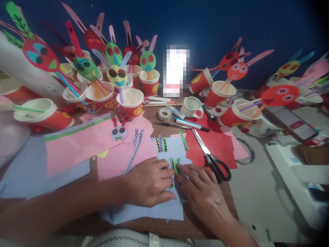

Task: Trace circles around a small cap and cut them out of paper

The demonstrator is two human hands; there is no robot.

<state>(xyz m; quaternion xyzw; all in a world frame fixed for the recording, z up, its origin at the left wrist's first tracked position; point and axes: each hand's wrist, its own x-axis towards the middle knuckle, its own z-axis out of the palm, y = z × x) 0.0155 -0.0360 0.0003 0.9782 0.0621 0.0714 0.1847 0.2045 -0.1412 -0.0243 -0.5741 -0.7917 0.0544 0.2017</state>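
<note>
Beside scissors [210,155], before cups [133,109], left hand [151,181], grip apart, right hand [202,190], grip unclear, both touching green strips [172,162]

From here I have both hands palm-down near lower centre, left hand [151,183] with fingers pointing right, right hand [202,190] angled up-left, fingertips nearly meeting, forearms entering from the lower corners.

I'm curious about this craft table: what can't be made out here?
All in the head view:
- Middle green strips: partly under left hand and right hand.
- Phone screen: too small and blurred to read.
- Bright patch at back: pixelated.
- Pink oval, far left: cut off by the edge.
</note>
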